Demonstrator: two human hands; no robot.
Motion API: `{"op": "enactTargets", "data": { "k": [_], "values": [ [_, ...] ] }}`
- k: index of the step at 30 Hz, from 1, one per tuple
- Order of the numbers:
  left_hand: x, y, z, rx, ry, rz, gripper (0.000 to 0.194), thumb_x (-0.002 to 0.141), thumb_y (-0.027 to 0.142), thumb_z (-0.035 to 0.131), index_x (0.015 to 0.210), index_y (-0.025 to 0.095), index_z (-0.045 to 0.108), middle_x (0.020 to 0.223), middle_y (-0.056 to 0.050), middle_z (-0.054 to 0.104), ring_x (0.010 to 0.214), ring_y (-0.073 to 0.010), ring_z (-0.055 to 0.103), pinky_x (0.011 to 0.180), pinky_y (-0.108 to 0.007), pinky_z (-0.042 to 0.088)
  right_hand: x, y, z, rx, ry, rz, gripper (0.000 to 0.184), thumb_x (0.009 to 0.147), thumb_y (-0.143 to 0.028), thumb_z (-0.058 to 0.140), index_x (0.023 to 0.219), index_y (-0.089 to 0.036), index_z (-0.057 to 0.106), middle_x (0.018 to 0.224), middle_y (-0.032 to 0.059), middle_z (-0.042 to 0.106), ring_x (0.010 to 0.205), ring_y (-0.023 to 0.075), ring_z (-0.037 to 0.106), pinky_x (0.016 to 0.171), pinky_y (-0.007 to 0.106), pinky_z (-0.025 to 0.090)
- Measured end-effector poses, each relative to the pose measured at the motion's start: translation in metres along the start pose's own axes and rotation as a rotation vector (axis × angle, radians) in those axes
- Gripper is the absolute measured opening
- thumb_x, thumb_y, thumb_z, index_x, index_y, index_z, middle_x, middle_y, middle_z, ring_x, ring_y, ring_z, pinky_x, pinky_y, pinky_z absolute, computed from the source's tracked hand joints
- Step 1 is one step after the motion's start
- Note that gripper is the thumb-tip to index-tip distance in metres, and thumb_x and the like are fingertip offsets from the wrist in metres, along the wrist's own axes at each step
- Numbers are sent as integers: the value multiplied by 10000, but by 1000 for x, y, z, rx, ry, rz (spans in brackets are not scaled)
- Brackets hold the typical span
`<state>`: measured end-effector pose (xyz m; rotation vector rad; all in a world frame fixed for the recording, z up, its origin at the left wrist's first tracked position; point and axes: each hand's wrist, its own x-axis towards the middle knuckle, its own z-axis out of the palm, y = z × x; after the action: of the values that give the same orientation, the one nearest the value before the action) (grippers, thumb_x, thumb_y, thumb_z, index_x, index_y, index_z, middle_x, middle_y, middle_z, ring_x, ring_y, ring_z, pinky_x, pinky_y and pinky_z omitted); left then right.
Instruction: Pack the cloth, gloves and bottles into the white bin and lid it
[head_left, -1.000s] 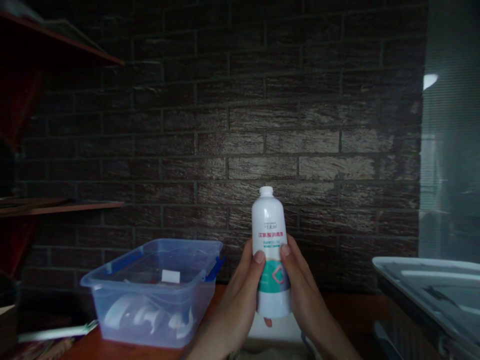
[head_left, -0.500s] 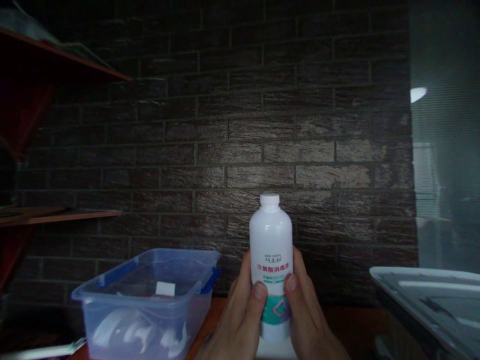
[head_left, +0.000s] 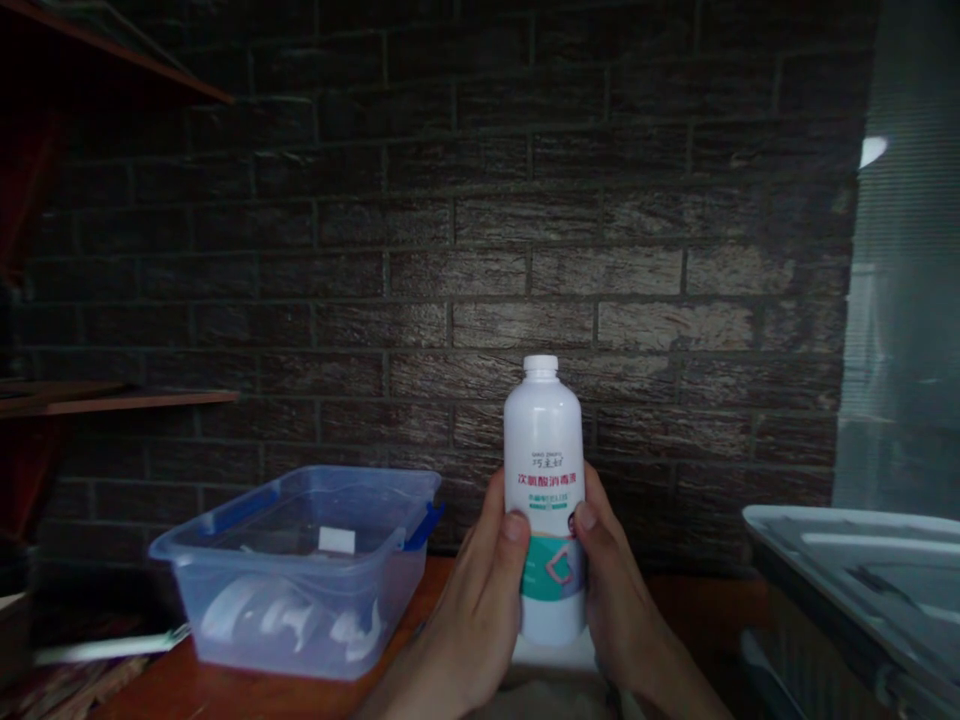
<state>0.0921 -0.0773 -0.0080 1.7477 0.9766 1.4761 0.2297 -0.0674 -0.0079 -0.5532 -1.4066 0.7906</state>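
Between my two hands is a white disinfectant bottle (head_left: 543,425), upright, with a white screw cap on top and red and green print on its front. My left hand (head_left: 491,590) grips its left side, the thumb resting by the label. On the right side my right hand (head_left: 619,590) holds it the same way, thumb on the front edge. The fingers behind the bottle are hidden. Below the bottle's base shows a white surface (head_left: 555,655), which I cannot make out further.
A clear plastic bin (head_left: 300,600) with blue latches stands on the brown tabletop (head_left: 247,690) at left, with white items inside. At right is a box with a grey lid (head_left: 862,560). Shelves (head_left: 120,400) jut from the left; a dark brick wall (head_left: 420,270) is behind.
The whole scene, bottle and hands included, sits higher in the picture as my view has tipped down. Both hands keep their hold on the upright bottle.
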Motion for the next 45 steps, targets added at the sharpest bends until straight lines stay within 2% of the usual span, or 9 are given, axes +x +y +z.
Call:
{"op": "enactTargets", "data": {
  "k": [5, 9, 15, 20, 30, 33, 35, 38, 45],
  "values": [
    [5, -5, 3, -209, 23, 1, 633, 1001, 629, 420, 1543, 303, 451, 1592, -51, 489, 1487, -300, 421, 1183, -424, 394, 1, -1, 2, 93, 11, 36, 540, 971, -655, 480, 1366, -306, 594, 1211, 70, 719, 1068, 289, 694, 902, 401, 557],
    [5, -3, 6, -316, -19, 18, 637, 1014, 599, 430, 1554, 259, 424, 1503, -91, 579, 1368, -317, 541, 1103, -437, 464, 3, 4, 0, 222, -57, 56, 496, 1006, -588, 486, 1395, -294, 574, 1243, 65, 709, 1036, 267, 703, 870, 388, 566],
    [6, -3, 7, -367, -36, 31, 594, 1026, 557, 451, 1535, 249, 449, 1473, -85, 596, 1332, -319, 554, 1050, -402, 496, 6, 1, -1, 316, -90, 2, 387, 1032, -475, 506, 1354, -295, 623, 1285, 42, 701, 1107, 258, 683, 905, 368, 565],
    [5, -5, 10, -429, -34, 54, 516, 1048, 509, 443, 1509, 279, 479, 1491, -53, 583, 1347, -294, 546, 1110, -391, 442, 6, 1, 0, 509, -141, -7, 403, 1022, -377, 502, 1398, -278, 606, 1377, 35, 667, 1238, 276, 635, 1059, 415, 509],
    [5, 1, 8, -403, 26, 2, 550, 1032, 561, 437, 1489, 267, 519, 1458, -65, 605, 1320, -293, 551, 1100, -396, 431, 4, 6, 2, 332, -66, 52, 519, 1016, -514, 516, 1495, -314, 526, 1479, 27, 604, 1336, 294, 582, 1123, 468, 467],
    [5, 2, 3, -441, -28, -32, 550, 1031, 546, 443, 1514, 286, 486, 1430, -60, 617, 1210, -272, 601, 975, -361, 491, 4, 6, 1, 357, -55, 74, 502, 1014, -510, 527, 1472, -306, 553, 1422, 34, 650, 1273, 290, 628, 1097, 463, 491],
    [4, 0, -2, -457, -99, -112, 554, 1028, 535, 444, 1548, 343, 423, 1390, -42, 635, 1027, -232, 645, 767, -301, 520, 5, 3, 2, 407, -63, 101, 480, 1013, -498, 533, 1449, -301, 573, 1368, 38, 685, 1205, 289, 668, 1026, 455, 543],
    [2, -3, -10, -445, -185, -230, 591, 1001, 496, 464, 1573, 405, 347, 1276, -26, 671, 743, -159, 586, 521, -216, 400, 6, -1, 3, 480, -51, 158, 455, 1005, -481, 551, 1418, -294, 594, 1261, 42, 738, 1121, 284, 705, 949, 449, 584],
    [0, 7, -19, -398, -363, -65, 692, 939, 368, 462, 1608, 315, 296, 958, -27, 645, 681, -152, 489, 529, -232, 361, 9, -5, 3, 534, -41, 132, 360, 979, -448, 574, 1266, -263, 691, 1020, 44, 786, 868, 260, 738, 735, 389, 620]
  ]
}}
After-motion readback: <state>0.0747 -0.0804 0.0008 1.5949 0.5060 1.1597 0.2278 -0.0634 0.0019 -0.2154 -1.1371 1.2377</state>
